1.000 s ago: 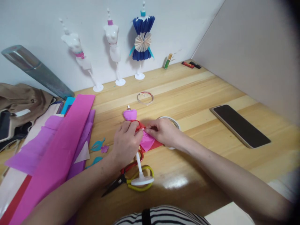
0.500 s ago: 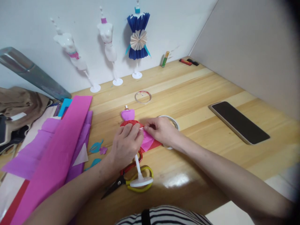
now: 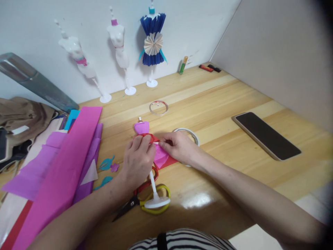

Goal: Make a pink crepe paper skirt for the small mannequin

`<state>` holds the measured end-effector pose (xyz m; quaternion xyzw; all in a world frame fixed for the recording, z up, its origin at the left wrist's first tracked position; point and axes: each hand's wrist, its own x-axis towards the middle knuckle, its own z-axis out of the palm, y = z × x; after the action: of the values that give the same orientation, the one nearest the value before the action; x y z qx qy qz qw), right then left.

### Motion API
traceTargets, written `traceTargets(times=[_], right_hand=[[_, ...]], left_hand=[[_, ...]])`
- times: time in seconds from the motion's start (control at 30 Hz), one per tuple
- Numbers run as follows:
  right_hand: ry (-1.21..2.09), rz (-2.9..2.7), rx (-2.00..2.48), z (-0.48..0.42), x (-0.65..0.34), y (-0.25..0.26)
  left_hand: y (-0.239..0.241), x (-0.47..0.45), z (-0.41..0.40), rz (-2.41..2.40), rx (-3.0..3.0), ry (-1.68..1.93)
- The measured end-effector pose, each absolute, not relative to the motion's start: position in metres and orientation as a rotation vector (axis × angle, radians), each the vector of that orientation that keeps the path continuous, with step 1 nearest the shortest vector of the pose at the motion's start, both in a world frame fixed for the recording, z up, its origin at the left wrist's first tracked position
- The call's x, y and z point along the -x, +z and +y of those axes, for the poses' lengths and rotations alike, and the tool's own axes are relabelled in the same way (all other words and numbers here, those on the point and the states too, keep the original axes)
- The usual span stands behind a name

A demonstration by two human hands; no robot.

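Observation:
A small mannequin (image 3: 153,184) on a white stand leans away from me, dressed in a purple paper top (image 3: 142,127) and a red paper layer (image 3: 151,138) at the waist. My left hand (image 3: 139,156) is closed around its body, hiding the middle. Thumb and fingers of my right hand (image 3: 179,144) pinch the edge of a pink and red paper piece (image 3: 161,156) against the waist. The stand's base overlaps the yellow handle of a pair of scissors (image 3: 134,201) with one red handle.
Colored paper sheets (image 3: 59,166) pile up at left. Blue leaf cutouts (image 3: 106,163) and a purple paper flower (image 3: 114,167) lie near my left arm. A tape roll (image 3: 194,134) is behind my right hand; a phone (image 3: 267,135) lies right. Dress-form mannequins (image 3: 118,45) stand along the wall.
My left hand has shifted slightly left and down, and the red layer at the waist shows more folded. My right hand still pinches the paper edge.

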<state>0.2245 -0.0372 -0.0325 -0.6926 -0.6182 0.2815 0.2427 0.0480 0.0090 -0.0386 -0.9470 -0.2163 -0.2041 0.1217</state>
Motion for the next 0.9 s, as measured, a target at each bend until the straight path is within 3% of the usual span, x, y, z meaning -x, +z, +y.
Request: traceTargets(times=[0.9], right_hand=[[0.778,-1.974,1.932,-0.049,-0.215,-0.021]], left_hand=[[-0.043,-0.04,0.015,-0.648,2.828,-0.849]])
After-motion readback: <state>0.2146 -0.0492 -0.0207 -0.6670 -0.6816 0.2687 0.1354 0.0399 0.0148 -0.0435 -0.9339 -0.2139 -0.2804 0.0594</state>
